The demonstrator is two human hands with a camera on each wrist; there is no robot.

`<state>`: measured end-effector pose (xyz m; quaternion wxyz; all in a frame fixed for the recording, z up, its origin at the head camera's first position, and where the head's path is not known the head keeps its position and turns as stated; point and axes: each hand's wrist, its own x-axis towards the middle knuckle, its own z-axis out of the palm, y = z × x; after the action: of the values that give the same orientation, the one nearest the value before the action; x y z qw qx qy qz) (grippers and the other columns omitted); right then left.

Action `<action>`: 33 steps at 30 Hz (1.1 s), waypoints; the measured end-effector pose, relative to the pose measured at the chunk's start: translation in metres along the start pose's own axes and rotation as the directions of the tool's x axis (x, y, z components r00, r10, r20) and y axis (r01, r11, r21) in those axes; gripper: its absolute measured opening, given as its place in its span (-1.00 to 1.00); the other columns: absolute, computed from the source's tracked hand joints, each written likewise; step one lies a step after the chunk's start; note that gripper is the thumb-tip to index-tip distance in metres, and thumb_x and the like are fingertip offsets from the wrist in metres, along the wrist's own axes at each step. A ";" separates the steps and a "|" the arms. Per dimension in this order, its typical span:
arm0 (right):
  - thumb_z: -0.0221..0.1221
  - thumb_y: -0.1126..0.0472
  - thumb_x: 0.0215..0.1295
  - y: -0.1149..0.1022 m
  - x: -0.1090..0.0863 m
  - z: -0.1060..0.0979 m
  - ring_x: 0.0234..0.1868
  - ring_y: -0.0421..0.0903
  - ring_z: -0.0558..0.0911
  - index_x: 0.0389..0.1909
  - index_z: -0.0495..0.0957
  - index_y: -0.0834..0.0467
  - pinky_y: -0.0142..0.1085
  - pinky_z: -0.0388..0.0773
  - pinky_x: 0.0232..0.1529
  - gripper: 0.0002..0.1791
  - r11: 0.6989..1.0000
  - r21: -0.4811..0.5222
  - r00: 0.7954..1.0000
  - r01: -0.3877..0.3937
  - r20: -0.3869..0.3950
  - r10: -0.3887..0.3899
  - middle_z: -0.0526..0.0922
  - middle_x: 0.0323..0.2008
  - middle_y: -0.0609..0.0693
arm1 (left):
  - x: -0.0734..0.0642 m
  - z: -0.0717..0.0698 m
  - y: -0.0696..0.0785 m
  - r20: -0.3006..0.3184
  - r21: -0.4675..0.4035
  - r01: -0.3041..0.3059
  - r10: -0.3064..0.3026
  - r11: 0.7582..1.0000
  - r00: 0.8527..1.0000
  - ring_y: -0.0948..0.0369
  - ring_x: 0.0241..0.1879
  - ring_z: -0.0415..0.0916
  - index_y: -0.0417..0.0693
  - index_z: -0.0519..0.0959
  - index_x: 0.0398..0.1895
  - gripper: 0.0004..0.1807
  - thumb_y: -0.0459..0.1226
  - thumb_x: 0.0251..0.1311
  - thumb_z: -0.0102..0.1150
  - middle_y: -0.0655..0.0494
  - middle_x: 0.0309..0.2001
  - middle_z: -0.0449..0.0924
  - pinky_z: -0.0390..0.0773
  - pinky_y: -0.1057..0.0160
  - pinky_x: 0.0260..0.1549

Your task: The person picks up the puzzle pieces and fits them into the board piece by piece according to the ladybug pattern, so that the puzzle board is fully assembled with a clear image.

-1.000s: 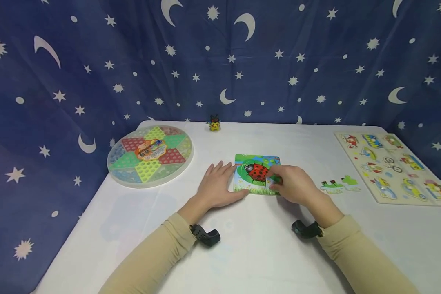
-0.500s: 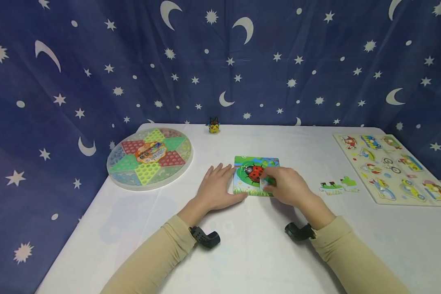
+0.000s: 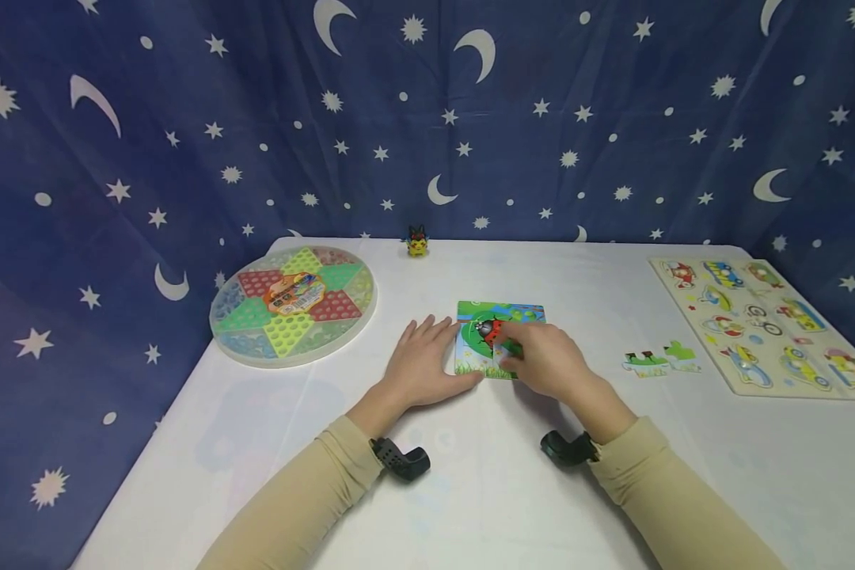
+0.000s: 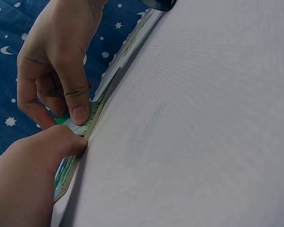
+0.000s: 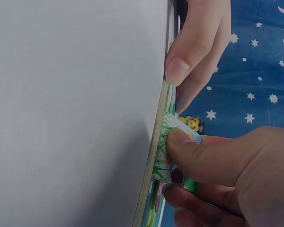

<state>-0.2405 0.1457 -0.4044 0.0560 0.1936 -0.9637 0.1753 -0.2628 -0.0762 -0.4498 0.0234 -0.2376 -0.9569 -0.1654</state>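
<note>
A square ladybug jigsaw puzzle (image 3: 473, 358) lies flat at the middle of the table. My left hand (image 3: 423, 364) rests at its left side, fingers spread and fairly straight, the thumb touching the near edge. My right hand (image 3: 550, 360) is over the right part of the puzzle and pinches a puzzle piece (image 5: 162, 168) printed with grass between thumb and fingers. In the right wrist view this piece sits tilted just over the tray edge (image 5: 154, 137), close to the left thumb. The right hand hides part of the ladybug. Two loose pieces (image 3: 645, 361) lie to the right.
A round Chinese checkers board (image 3: 306, 348) lies at the left. On the right is a wooden vehicle puzzle board (image 3: 748, 340). A small yellow toy figure (image 3: 417, 242) stands at the back edge, before a dark blue curtain (image 3: 370, 63) with stars and moons.
My right hand has shifted left across the puzzle with the pinched piece, now covering more of the ladybug. My left hand stays in place at the puzzle's left side.
</note>
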 end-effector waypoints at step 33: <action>0.54 0.22 0.12 -0.019 0.011 0.007 -0.40 -0.10 0.56 -0.12 0.71 0.05 -0.15 0.55 -0.38 -0.69 0.998 -0.002 0.998 0.055 -0.027 -0.055 0.72 -0.32 -0.06 | 0.000 0.000 0.001 0.001 0.015 0.007 -0.007 1.000 1.000 -0.02 0.57 0.01 -0.02 0.25 0.58 0.04 0.40 0.17 0.05 0.02 0.54 0.24 -0.14 -0.09 0.53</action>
<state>-0.2432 0.1224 -0.4031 0.0739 0.2178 -0.9572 0.1756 -0.2625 -0.0754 -0.4495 0.0242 -0.2343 -0.9589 -0.1580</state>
